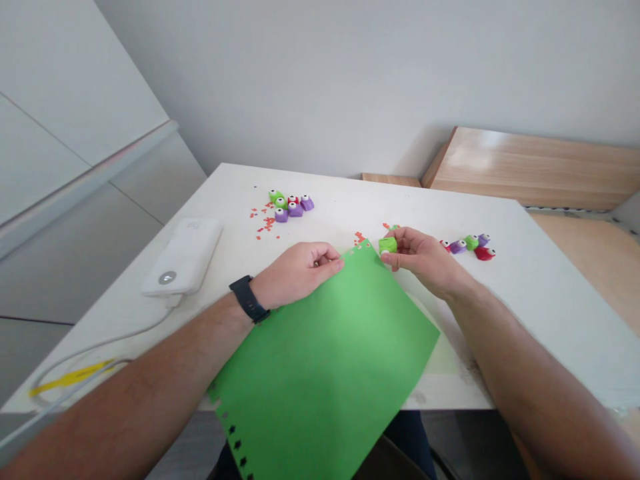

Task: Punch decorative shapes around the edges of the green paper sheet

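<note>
A green sheet of paper [325, 353] lies turned at an angle, its lower part hanging past the table's front edge. Small shapes are punched out along its left edge and near its far corner. My left hand [300, 272] pinches the upper left edge of this sheet between thumb and fingers. Just off the far corner, my right hand [425, 257] grips a small green craft paper punch [387, 245] with a white button. Whether the punch touches the paper I cannot tell.
Green, red and purple punches stand in a cluster [293, 205] at the back left; several more, including a red punch [484, 253], lie right. Orange paper bits [267, 223] are scattered nearby. A white power bank [185, 257] with a cable [110, 340] lies on the white table [350, 200].
</note>
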Demonstrator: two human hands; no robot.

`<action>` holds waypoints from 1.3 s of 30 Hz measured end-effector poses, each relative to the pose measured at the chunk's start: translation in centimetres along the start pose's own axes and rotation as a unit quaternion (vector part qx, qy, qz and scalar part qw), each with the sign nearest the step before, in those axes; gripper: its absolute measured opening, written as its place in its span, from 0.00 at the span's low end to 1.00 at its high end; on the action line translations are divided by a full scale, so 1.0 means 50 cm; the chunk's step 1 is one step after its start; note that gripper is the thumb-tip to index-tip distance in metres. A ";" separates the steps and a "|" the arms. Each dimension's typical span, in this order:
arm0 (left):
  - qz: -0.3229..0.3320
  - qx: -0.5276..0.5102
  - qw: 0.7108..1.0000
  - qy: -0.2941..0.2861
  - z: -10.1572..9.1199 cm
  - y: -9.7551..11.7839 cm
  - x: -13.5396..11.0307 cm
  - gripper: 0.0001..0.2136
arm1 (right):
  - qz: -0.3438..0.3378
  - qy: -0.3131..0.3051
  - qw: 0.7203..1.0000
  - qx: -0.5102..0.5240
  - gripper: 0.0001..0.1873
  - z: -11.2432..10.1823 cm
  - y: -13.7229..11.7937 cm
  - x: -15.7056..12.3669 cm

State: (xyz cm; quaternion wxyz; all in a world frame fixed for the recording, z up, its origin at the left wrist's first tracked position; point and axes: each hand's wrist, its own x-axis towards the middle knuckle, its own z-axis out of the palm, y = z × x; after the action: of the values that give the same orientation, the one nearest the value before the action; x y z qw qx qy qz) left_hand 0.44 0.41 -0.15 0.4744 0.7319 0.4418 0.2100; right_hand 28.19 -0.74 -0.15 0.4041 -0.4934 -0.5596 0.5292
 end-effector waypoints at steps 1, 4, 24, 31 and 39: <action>0.000 0.000 1.000 0.001 0.000 -0.001 0.000 0.16 | 0.005 -0.001 1.000 -0.002 0.19 0.000 0.000 0.000; 0.003 0.003 1.000 0.004 0.000 -0.002 0.001 0.16 | 0.021 0.005 1.000 -0.001 0.20 0.001 -0.001 0.000; -0.002 0.013 1.000 0.004 0.000 -0.001 0.002 0.17 | 0.020 -0.021 0.998 -0.047 0.17 0.004 -0.015 -0.011; 0.001 0.004 1.000 -0.009 0.000 -0.004 0.001 0.17 | 0.014 -0.033 0.998 -0.045 0.18 0.004 -0.013 -0.009; 0.000 0.006 1.000 -0.010 -0.001 -0.002 -0.001 0.16 | 0.017 -0.050 0.998 -0.040 0.18 0.001 -0.016 -0.010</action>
State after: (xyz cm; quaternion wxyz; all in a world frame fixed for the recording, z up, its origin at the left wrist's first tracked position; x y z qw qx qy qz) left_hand 0.35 0.41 -0.20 0.4739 0.7370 0.4383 0.2001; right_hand 28.14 -1.21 0.68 0.3471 -0.4915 -0.5912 0.5370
